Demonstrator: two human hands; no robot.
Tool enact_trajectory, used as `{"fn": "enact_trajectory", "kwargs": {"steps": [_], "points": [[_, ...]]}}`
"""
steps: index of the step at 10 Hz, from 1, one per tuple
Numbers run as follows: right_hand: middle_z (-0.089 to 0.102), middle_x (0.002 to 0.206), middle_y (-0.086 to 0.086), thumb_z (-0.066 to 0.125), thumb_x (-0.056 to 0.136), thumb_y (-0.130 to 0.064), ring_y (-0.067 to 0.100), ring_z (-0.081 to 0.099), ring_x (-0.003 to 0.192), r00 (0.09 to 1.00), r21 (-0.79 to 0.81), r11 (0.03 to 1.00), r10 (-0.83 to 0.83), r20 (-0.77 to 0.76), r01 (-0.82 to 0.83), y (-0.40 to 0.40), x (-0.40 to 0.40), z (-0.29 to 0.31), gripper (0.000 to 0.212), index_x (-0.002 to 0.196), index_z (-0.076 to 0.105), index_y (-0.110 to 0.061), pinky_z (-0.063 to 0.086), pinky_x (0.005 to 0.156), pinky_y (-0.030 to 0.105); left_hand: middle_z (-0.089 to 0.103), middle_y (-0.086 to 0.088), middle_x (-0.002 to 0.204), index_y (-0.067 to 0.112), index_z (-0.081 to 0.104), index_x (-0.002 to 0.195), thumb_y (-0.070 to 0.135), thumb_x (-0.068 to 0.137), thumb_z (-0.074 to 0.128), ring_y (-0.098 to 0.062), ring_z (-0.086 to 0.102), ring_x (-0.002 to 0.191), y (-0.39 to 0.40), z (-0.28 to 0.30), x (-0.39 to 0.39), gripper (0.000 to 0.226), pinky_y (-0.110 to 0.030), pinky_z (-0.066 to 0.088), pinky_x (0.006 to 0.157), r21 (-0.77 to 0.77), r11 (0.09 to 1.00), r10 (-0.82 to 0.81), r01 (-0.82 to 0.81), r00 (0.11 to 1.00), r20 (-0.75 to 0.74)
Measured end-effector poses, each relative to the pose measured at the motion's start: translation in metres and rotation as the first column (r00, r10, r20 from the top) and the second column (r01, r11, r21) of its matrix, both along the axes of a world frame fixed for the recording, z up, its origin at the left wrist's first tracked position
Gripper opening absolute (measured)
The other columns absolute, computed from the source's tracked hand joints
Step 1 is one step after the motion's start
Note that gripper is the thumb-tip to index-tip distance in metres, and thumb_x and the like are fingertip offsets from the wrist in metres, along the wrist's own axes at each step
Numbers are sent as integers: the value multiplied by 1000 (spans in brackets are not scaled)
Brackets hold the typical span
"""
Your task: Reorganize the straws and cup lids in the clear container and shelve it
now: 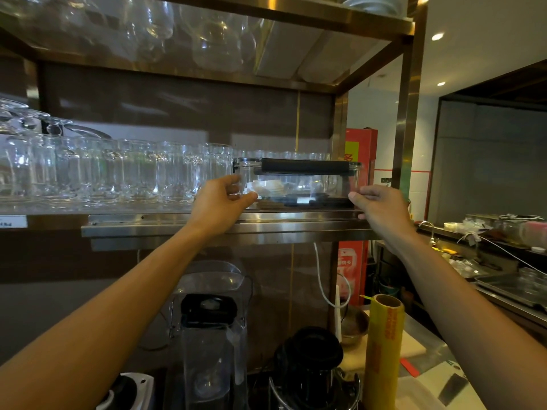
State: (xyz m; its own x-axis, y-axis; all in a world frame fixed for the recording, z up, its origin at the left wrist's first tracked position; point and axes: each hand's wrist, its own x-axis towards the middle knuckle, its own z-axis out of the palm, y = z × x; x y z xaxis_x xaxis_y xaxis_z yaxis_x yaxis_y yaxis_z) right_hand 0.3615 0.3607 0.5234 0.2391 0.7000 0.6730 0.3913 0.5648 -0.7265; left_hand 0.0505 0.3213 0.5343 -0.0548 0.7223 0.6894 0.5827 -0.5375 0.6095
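1. The clear container (299, 184) sits on the steel shelf (225, 227) at its right end, long axis running left to right, its broad side facing near, with a dark lid (302, 165) on top.
2. White cup lids (270, 186) and dark items lie inside; straws cannot be told apart.
3. The left hand (219, 199) grasps the container's left end; the right hand (377, 204) grips its right end.
4. Rows of glass mugs (112, 170) stand just left of the container and behind it.
5. Below, near, stand a blender (211, 329) and a yellow cling-film roll (383, 347) on the worktop (426, 377).
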Motion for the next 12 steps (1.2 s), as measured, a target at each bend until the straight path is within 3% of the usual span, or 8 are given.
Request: {"fn": "enact_trajectory", "kwargs": {"steps": [1, 3, 5, 7, 8, 10, 11, 12], "points": [[65, 102, -11, 69, 98, -28, 13, 65, 100, 998, -3, 998, -60, 32, 60, 2, -1, 0, 30, 125, 68, -14, 58, 90, 39, 60, -15, 145, 9, 46, 152, 35, 94, 72, -26, 64, 127, -1, 0, 4, 68, -38, 53, 102, 6, 1000, 30, -30, 999, -11], [64, 111, -8, 69, 98, -30, 17, 63, 108, 993, -3, 995, -100, 57, 101, 3, -2, -1, 35, 129, 68, -14, 57, 95, 43, 62, -16, 143, 9, 46, 152, 34, 95, 72, -26, 64, 126, -3, 0, 3, 68, -42, 53, 105, 5, 1000, 29, -29, 999, -21], [66, 102, -14, 68, 99, -29, 8, 63, 96, 990, -2, 993, -120, 71, 121, 2, -4, -2, 31, 126, 69, -16, 56, 82, 31, 63, -15, 142, 9, 47, 151, 31, 95, 72, -24, 63, 126, -4, -4, 1, 65, -34, 51, 102, 11, 1000, 19, -19, 999, -44], [66, 115, -6, 67, 99, -29, 17, 63, 110, 990, -1, 992, -129, 56, 129, 0, -5, -2, 33, 130, 68, -15, 57, 96, 43, 66, -13, 138, 9, 48, 150, 31, 95, 72, -16, 65, 116, -3, -7, 1, 64, -26, 49, 95, 25, 999, 35, -34, 998, -51], [66, 111, -7, 67, 100, -29, 16, 63, 108, 991, -1, 992, -124, 57, 124, 0, -6, -3, 32, 129, 68, -15, 58, 93, 40, 67, -11, 136, 9, 48, 150, 30, 95, 72, -11, 63, 108, -4, -7, 1, 64, -22, 47, 92, 27, 999, 41, -39, 998, -53], [68, 124, -2, 67, 100, -27, 17, 62, 111, 989, -19, 990, -136, 62, 137, -4, -7, -2, 36, 133, 66, -14, 55, 99, 44, 64, -14, 141, 8, 46, 151, 25, 95, 73, -22, 64, 124, -3, -9, 0, 65, -30, 50, 101, 4, 1000, 25, -25, 998, -50], [69, 127, 3, 67, 99, -27, 19, 63, 114, 988, -40, 994, -96, 119, 101, -7, -12, -4, 37, 133, 64, -14, 53, 96, 41, 67, -11, 127, 5, 44, 153, 22, 94, 74, -14, 63, 113, -10, -13, -4, 68, -13, 47, 92, -18, 999, -32, 30, 997, -75], [69, 118, 1, 68, 97, -31, 20, 65, 108, 952, -25, 984, -165, 258, 177, -20, -22, -2, 34, 129, 63, -19, 53, 89, 38, 65, -10, 134, 7, 44, 153, 26, 93, 75, -15, 61, 118, -22, -11, -5, 69, -17, 47, 94, -10, 1000, -25, 25, 997, -76]]}}
